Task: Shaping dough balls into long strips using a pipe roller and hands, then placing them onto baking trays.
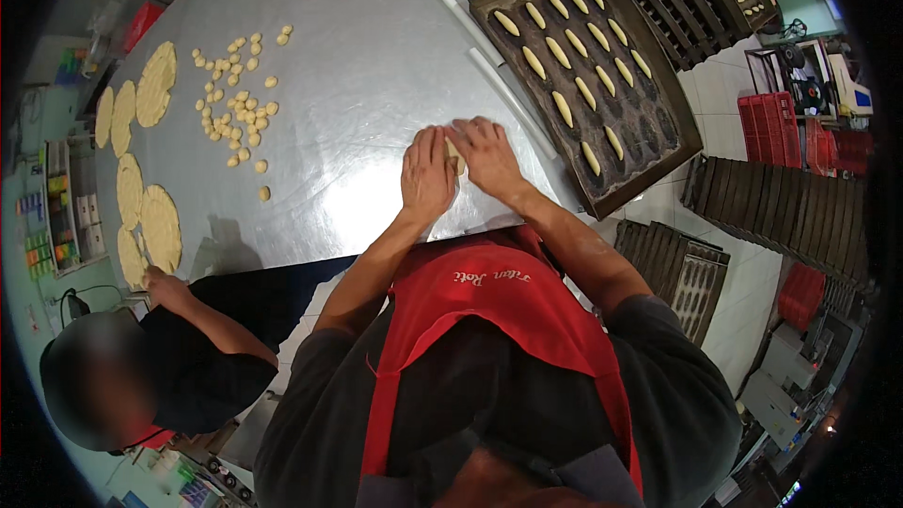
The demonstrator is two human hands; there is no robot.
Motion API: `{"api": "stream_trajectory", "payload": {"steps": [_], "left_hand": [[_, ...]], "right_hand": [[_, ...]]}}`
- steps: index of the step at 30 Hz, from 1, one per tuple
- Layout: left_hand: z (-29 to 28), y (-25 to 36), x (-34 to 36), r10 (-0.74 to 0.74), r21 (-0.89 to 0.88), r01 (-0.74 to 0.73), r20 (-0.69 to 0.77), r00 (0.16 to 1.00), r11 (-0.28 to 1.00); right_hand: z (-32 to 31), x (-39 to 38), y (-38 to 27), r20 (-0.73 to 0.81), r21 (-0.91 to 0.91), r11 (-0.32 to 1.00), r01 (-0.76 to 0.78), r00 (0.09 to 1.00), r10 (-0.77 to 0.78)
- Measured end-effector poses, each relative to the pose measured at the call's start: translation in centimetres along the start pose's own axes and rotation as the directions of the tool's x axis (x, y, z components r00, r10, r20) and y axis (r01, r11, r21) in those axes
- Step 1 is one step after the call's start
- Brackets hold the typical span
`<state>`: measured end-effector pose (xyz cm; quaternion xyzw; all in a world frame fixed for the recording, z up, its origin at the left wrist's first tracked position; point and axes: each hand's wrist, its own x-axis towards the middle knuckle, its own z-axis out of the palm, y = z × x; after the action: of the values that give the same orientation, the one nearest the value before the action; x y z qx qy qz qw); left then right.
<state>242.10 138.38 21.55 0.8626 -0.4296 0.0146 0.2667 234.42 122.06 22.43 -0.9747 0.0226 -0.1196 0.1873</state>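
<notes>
Left hand (428,174) and right hand (487,160) sat close together on the silver metal table (329,56), fingers over a small pale-yellow dough piece (455,164) between them. Mostly covered, so couldn't tell whether either gripped or just pressed. Small round cream dough balls (249,104) lay left; dark rectangular metal tray (649,146) with slim yellow dough sticks (585,91), right.

Pale dough piece (458,164), small, partly hidden; on grey table (348,56)
</notes>
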Motion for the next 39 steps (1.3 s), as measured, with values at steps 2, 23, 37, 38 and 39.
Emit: {"api": "stream_trajectory", "payload": {"steps": [2, 23, 37, 38, 39], "left_hand": [[-0.4, 0.0, -3.1, 0.005, -0.063, 0.003, 0.117, 0.993, 0.998], [-13.0, -24.7, -10.7, -0.628, -0.019, 0.676, -0.39, 0.673, 0.737], [-3.1, -10.7, -3.2, -0.441, -0.708, 0.297, -0.023, 0.897, 0.641], [-3.1, -9.5, -2.4, -0.422, -0.714, 0.288, -0.012, 0.907, 0.639], [-3.8, -7.8, -1.2, -0.466, -0.704, 0.395, 0.102, 0.879, 0.59]], "right_hand": [[1.1, -2.7, -0.5, -0.034, 0.09, 0.995, 0.042, 0.999, -0.039], [3.7, 8.0, -3.8, -0.082, -0.113, 0.989, -0.097, 0.993, 0.088], [-8.3, -3.5, 2.3, -0.16, 0.402, 0.835, -0.375, 0.87, 0.467], [-11.1, -4.5, 3.5, -0.077, 0.543, 0.647, -0.535, 0.736, 0.672], [-13.6, -5.6, 5.1, -0.253, 0.634, 0.622, -0.459, 0.638, 0.728]]}}
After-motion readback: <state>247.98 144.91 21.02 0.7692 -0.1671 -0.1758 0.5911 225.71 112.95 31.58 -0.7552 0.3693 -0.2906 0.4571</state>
